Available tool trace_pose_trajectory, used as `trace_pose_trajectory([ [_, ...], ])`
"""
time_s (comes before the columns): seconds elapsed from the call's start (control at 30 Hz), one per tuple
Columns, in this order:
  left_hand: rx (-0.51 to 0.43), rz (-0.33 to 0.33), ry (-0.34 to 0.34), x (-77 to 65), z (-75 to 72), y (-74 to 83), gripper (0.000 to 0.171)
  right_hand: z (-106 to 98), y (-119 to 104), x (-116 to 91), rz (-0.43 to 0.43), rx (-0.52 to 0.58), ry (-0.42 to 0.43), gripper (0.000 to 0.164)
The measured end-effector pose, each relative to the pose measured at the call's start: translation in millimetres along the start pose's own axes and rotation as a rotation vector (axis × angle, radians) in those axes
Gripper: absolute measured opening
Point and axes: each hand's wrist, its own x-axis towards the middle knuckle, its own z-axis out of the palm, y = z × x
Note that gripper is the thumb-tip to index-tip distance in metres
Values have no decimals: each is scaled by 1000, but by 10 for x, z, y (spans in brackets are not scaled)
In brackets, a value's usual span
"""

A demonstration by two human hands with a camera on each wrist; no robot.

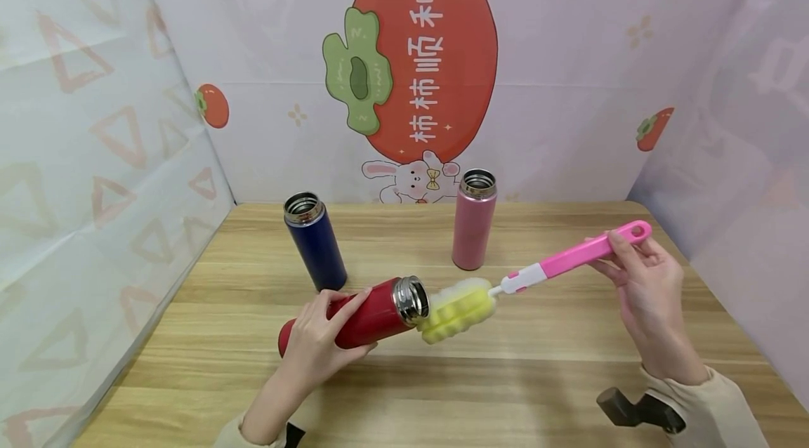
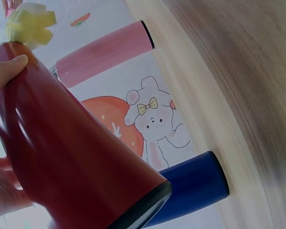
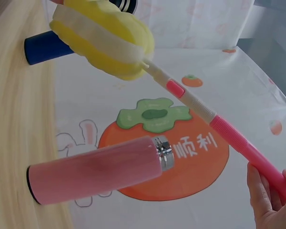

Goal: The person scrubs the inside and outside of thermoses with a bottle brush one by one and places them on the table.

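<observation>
My left hand point(image 1: 317, 337) grips a red thermos bottle point(image 1: 374, 313) around its body, tilted on its side with the open mouth facing right. In my right hand point(image 1: 651, 286) is a bottle brush, its pink handle point(image 1: 578, 255) pinched near the holed end. The brush's yellow and white sponge head point(image 1: 460, 309) is right at the red bottle's rim, with most of the sponge outside. From the left wrist, the red bottle point(image 2: 71, 138) slants with its dark base toward the lower right. The right wrist view shows the sponge head point(image 3: 102, 38) and my right hand's fingers point(image 3: 262, 195) on the handle.
A dark blue bottle point(image 1: 319, 248) stands uncapped behind the red one. Farther right, an uncapped pink bottle point(image 1: 474, 223) stands near the back of the wooden table point(image 1: 505, 399). Printed cloth walls point(image 1: 556, 104) enclose the back and sides.
</observation>
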Motion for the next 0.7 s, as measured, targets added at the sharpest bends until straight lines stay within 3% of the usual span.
trace_pose_trajectory([
  [0.2, -21, 16, 0, -14, 1, -7, 66, 28, 0, 2, -18, 17, 30, 10],
  [0.43, -29, 57, -10, -25, 3, 7, 71, 64, 12, 21, -67, 34, 73, 12],
  [0.7, -32, 19, -11, -26, 19, 26, 75, 43, 7, 18, -51, 45, 92, 14],
])
